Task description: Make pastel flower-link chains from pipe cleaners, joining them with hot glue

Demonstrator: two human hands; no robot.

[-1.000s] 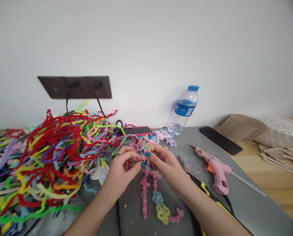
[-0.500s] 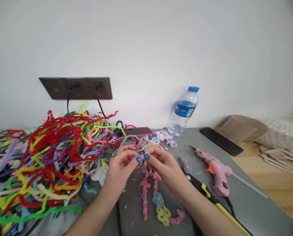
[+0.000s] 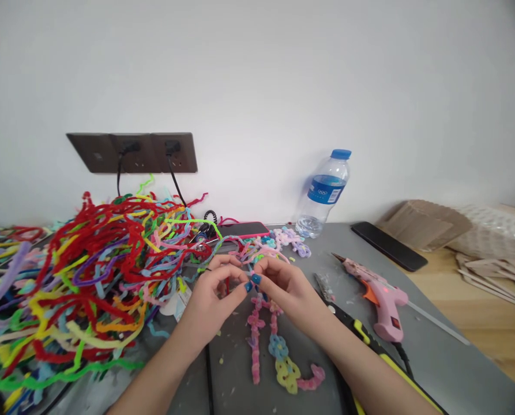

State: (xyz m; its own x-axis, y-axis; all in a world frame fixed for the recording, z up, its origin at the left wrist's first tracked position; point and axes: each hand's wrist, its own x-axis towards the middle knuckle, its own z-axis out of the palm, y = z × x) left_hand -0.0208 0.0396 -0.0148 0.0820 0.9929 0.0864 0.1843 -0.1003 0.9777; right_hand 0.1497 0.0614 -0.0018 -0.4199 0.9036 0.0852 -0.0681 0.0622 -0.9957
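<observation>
I observe both hands at the centre of the frame, low over the grey table [image 3: 430, 351]. The left hand [image 3: 211, 291] and the right hand [image 3: 285, 285] meet thumb to thumb, their blue-painted nails side by side. The fingers of each are curled inward and pinched on the upper end of a pink pipe-cleaner chain [image 3: 257, 328] — a firm fingertip grip on both sides.

The chain hangs from the pinch point down toward the lower centre of the frame, lying on the table. Its lower links include a blue flower link [image 3: 277, 347] and a yellow flower link [image 3: 286, 373], ending in a pink curl at the right.

To the left of the frame a large tangled heap of coloured pipe cleaners [image 3: 88, 271] covers the table, reaching just beside the left hand. Behind the hands, toward the upper centre, lie a cluster of pastel flower pieces [image 3: 289, 239] and a phone in a red case [image 3: 242, 229].

Right of the hands I note a pink glue gun [image 3: 376, 294] lying on its side, nozzle pointing to the upper left, and a black-and-yellow tool [image 3: 361, 337] close against the right forearm — I cannot tell what kind. A water bottle [image 3: 324, 193] stands upright against the wall, with a black phone [image 3: 389, 246] flat to its right. A dark wall socket panel [image 3: 131, 153] sits in the upper left.
</observation>
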